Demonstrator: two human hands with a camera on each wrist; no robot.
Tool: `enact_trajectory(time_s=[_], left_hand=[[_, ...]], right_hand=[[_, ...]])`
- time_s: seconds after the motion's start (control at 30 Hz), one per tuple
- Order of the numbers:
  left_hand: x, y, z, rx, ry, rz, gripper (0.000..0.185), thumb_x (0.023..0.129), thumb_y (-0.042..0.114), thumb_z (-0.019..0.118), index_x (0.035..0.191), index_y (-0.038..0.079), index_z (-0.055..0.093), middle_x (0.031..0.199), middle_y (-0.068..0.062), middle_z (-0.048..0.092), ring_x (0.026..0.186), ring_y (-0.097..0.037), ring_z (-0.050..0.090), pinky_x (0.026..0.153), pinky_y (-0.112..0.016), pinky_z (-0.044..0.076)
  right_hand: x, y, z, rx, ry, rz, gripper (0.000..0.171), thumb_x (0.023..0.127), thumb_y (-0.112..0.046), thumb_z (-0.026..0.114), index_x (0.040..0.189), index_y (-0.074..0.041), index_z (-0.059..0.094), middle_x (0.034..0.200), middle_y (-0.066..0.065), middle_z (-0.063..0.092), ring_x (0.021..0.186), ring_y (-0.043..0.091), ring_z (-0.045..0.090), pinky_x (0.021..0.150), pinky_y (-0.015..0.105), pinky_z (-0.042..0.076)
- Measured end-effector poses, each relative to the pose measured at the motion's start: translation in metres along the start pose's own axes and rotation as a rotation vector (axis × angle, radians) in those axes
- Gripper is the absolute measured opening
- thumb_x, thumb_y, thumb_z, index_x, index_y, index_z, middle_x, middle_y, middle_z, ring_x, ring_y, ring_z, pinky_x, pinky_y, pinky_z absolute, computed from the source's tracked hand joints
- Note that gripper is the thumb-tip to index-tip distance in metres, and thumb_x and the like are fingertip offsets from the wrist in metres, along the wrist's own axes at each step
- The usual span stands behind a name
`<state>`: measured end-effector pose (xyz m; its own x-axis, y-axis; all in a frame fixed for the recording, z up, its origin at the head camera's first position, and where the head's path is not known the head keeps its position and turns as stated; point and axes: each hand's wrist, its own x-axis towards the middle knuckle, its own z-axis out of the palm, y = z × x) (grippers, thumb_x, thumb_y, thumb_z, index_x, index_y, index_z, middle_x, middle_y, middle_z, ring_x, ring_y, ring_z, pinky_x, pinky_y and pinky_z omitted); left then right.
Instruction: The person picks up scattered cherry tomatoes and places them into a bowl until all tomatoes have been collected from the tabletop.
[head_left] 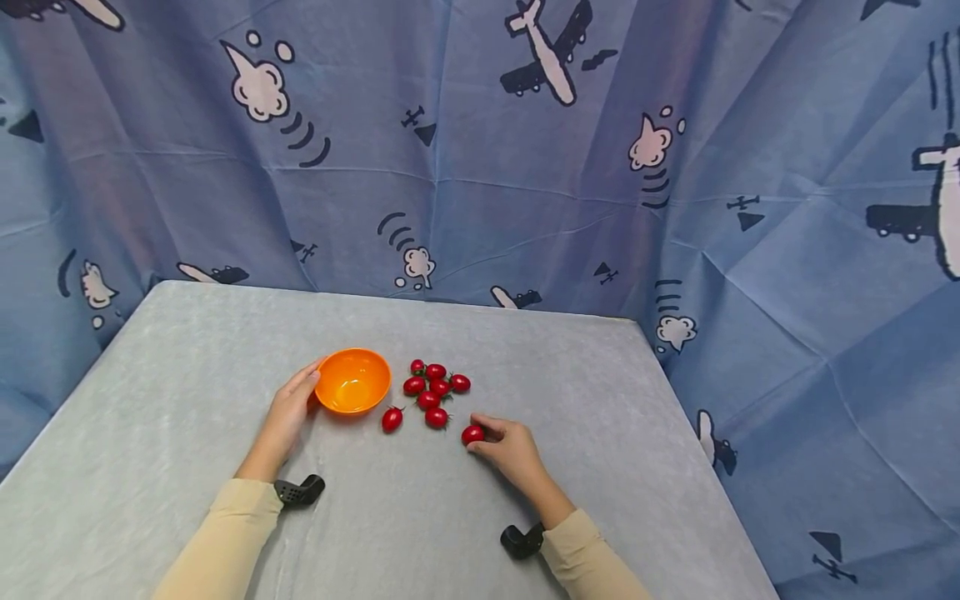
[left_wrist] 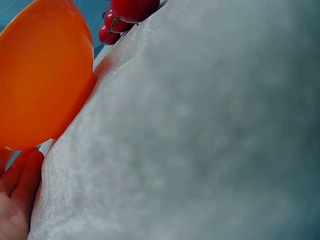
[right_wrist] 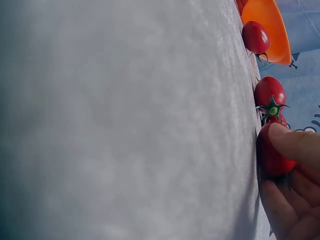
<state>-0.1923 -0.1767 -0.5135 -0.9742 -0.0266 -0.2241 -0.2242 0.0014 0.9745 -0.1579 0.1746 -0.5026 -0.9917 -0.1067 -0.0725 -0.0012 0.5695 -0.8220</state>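
Note:
An orange bowl (head_left: 352,382) stands upright on the table, its visible inside bare. My left hand (head_left: 288,410) touches the bowl's left side, and the left wrist view shows fairly straight fingers (left_wrist: 27,180) against its lower wall. To the right, my right hand (head_left: 516,454) pinches a red cherry tomato (head_left: 472,434) between thumb and fingers. In the right wrist view this tomato (right_wrist: 274,155) is low against the tabletop, the thumb on its side. A loose group of several cherry tomatoes (head_left: 428,400) with green stems lies between bowl and right hand. One tomato (head_left: 392,419) lies apart beside the bowl.
A pale grey cloth covers the table (head_left: 570,375). Behind it and along its right side hangs a blue curtain (head_left: 480,167) printed with planes and clouds. Each wrist wears a black camera mount, one by the left sleeve (head_left: 232,521), one by the right sleeve (head_left: 588,554).

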Motion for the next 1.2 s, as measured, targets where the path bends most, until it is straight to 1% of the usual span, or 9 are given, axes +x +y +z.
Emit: enact_trajectory(time_s=[0.07,0.2,0.37,0.57,0.67,0.77,1.0,1.07,1.2], left_hand=[[0.000,0.000,0.000,0.010,0.001,-0.004,0.056,0.109,0.038,0.033,0.158,0.011,0.027,0.166,-0.007,0.024,0.154,-0.022,0.019,0.126,-0.042,0.019],[0.001,-0.001,0.000,0.026,0.008,-0.005,0.058,0.108,0.041,0.033,0.157,0.011,0.028,0.165,-0.006,0.025,0.154,-0.023,0.020,0.126,-0.043,0.019],[0.001,-0.001,-0.001,0.026,0.011,0.008,0.059,0.108,0.042,0.033,0.157,0.010,0.029,0.165,-0.007,0.025,0.154,-0.023,0.019,0.126,-0.044,0.019],[0.001,-0.001,-0.001,-0.004,0.004,0.021,0.057,0.108,0.038,0.034,0.157,0.009,0.029,0.165,-0.008,0.027,0.153,-0.022,0.021,0.126,-0.042,0.020],[0.001,-0.001,-0.001,-0.025,0.002,0.025,0.055,0.109,0.036,0.034,0.157,0.008,0.029,0.164,-0.008,0.028,0.152,-0.021,0.024,0.125,-0.040,0.022],[0.002,-0.002,-0.001,-0.035,0.004,0.025,0.055,0.109,0.034,0.034,0.156,0.007,0.030,0.164,-0.008,0.028,0.152,-0.021,0.025,0.125,-0.040,0.023],[0.003,-0.003,0.001,-0.037,0.003,0.030,0.055,0.109,0.034,0.034,0.156,0.006,0.029,0.164,-0.009,0.028,0.151,-0.022,0.026,0.125,-0.040,0.024],[0.003,-0.003,0.001,-0.035,0.001,0.037,0.055,0.109,0.034,0.034,0.156,0.006,0.029,0.164,-0.009,0.029,0.151,-0.022,0.027,0.124,-0.041,0.024],[0.003,-0.003,0.002,-0.025,0.003,0.042,0.055,0.109,0.034,0.033,0.156,0.006,0.030,0.163,-0.010,0.029,0.150,-0.024,0.028,0.124,-0.042,0.025]], right_hand=[[0.000,0.001,0.000,-0.011,0.010,0.003,0.043,0.081,-0.011,0.081,0.123,-0.007,0.071,0.128,0.016,0.068,0.118,0.029,0.065,0.091,0.034,0.058],[0.001,0.002,0.001,-0.030,0.030,-0.019,0.038,0.081,-0.011,0.081,0.118,-0.007,0.074,0.122,0.016,0.070,0.114,0.029,0.067,0.090,0.036,0.058],[0.003,0.000,0.002,-0.023,0.049,-0.016,0.035,0.081,-0.011,0.081,0.115,-0.006,0.075,0.120,0.016,0.072,0.112,0.028,0.068,0.090,0.037,0.058],[0.003,-0.005,0.002,-0.013,0.066,0.022,0.034,0.080,-0.011,0.081,0.114,-0.007,0.076,0.118,0.016,0.072,0.111,0.028,0.069,0.088,0.037,0.059],[0.003,-0.007,0.002,0.011,0.070,0.034,0.034,0.080,-0.011,0.082,0.113,-0.005,0.076,0.117,0.017,0.073,0.110,0.028,0.069,0.087,0.036,0.060],[0.003,-0.009,0.003,0.016,0.070,0.020,0.035,0.079,-0.013,0.083,0.112,-0.004,0.076,0.115,0.017,0.073,0.109,0.028,0.070,0.085,0.035,0.060],[0.006,-0.020,0.004,-0.024,0.072,0.009,0.035,0.078,-0.018,0.084,0.111,-0.009,0.077,0.113,0.014,0.075,0.113,0.028,0.068,0.090,0.041,0.058],[0.007,-0.023,0.006,-0.020,0.075,0.006,0.035,0.078,-0.018,0.084,0.111,-0.010,0.077,0.113,0.013,0.075,0.114,0.028,0.067,0.092,0.042,0.057],[0.010,-0.031,0.010,0.032,0.074,0.002,0.035,0.079,-0.017,0.083,0.112,-0.009,0.077,0.114,0.013,0.074,0.114,0.028,0.067,0.091,0.041,0.058]])
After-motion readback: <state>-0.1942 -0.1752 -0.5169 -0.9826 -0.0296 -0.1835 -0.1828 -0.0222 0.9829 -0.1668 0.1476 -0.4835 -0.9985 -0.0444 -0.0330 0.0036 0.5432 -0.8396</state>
